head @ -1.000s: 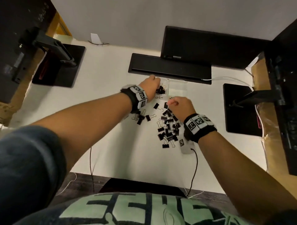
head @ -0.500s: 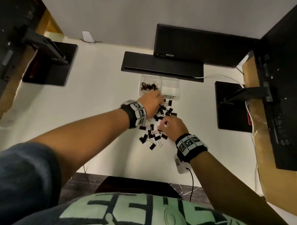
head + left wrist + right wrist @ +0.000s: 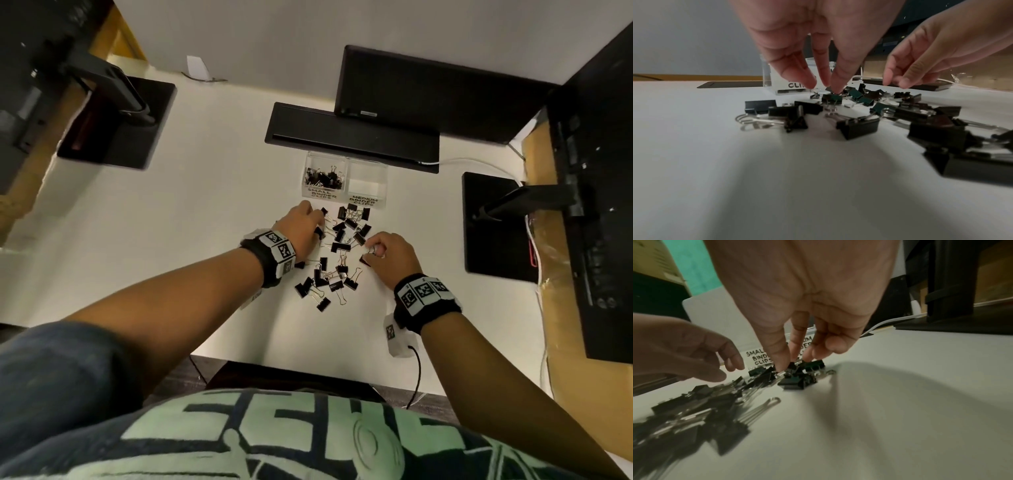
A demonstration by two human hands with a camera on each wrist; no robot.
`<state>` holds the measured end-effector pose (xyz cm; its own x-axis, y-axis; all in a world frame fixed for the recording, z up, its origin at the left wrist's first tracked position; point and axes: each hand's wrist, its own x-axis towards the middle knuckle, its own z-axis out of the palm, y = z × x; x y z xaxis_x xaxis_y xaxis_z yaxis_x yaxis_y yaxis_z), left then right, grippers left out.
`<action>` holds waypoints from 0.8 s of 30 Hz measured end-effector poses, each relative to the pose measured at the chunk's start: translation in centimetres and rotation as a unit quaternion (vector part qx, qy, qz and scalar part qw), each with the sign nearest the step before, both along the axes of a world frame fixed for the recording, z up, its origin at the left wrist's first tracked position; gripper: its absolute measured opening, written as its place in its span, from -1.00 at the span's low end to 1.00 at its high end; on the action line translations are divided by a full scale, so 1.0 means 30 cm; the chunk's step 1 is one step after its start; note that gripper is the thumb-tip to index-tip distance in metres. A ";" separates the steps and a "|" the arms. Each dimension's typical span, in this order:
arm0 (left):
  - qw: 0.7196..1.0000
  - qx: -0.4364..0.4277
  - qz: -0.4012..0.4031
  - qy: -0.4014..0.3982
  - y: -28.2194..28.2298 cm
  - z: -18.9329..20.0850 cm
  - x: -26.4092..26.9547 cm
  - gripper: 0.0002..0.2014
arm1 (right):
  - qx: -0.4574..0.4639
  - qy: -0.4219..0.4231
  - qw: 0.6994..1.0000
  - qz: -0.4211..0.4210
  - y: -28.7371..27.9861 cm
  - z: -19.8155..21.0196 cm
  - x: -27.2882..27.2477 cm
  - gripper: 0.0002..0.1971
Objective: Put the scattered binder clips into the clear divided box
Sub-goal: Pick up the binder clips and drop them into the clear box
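Left hand [image 3: 301, 226] lowered at the left edge of the scattered binder clips [image 3: 337, 255], fingers [image 3: 797, 76] pointing straight down and drawn close together. Fingertips meeting on one small clip [image 3: 832, 98] directly beneath them, thumb and two fingers touching its top; whether already pinched or only touched, cannot tell. That clip sitting with its black body across the left wrist view and its wire handles angled toward the camera. Just left of those fingers, another clip [image 3: 760, 106] lying on its side, long edge crosswise. Behind and beyond the fingertips, the clear divided box [image 3: 344, 181], its left compartment labelled for small clips and heaped with black clips [image 3: 323, 178], its right compartment labelled for medium clips. Between the two hands, the rest of the pile spread on the white desk [image 3: 212, 212], clips pointing every way, some with silver handles splayed flat toward the person. Right hand [image 3: 394, 257] at the right edge of the pile, fingers [image 3: 781, 353] curled downward with thumb and forefinger closed on the wire handle of a clip [image 3: 793, 383], its black body resting on the desk just below and nearer than the fingertips, long edge roughly crosswise in the right wrist view. Other fingers tucked loosely alongside. Nearer than the right fingers and to their left, a blurred cluster of larger clips [image 3: 694, 410] with handles [image 3: 766, 404] aimed away toward the box.
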<state>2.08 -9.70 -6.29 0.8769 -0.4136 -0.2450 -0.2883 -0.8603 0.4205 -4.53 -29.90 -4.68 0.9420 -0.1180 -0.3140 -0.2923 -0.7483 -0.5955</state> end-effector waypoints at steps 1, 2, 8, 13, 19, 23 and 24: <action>1.000 -0.002 -0.003 0.002 -0.003 0.006 -0.008 -0.72 | -0.005 -0.002 1.000 0.009 0.007 0.003 0.008 -0.84; 1.000 -0.003 -0.012 0.002 -0.008 0.011 -0.018 -0.72 | -0.009 -0.003 1.000 0.024 0.017 0.006 0.016 -0.83; 0.997 -0.024 -0.077 0.003 -0.068 0.001 -0.069 -0.74 | -0.037 0.013 0.993 0.107 0.074 -0.006 0.033 -0.80; 0.999 -0.011 -0.032 0.021 -0.098 -0.006 -0.059 -0.80 | -0.020 -0.021 0.999 0.040 0.018 0.002 0.026 -0.85; 0.999 -0.025 -0.021 0.029 -0.113 0.004 -0.063 -0.82 | 0.015 0.005 0.999 0.038 0.048 0.002 -0.028 -0.84; 0.998 -0.036 -0.033 0.045 -0.108 0.019 -0.072 -0.88 | 0.001 0.008 0.995 0.098 0.123 -0.011 -0.043 -0.78; 0.998 -0.042 -0.026 0.047 -0.104 0.021 -0.074 -0.89 | -0.008 0.007 0.994 0.112 0.133 -0.017 -0.044 -0.78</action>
<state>-0.15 -12.83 -5.65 0.8285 -0.4808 -0.2872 -0.2878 -0.8053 0.5183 -5.87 -25.90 -5.17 0.9409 0.0890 -0.3267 -0.1256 -0.8042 -0.5809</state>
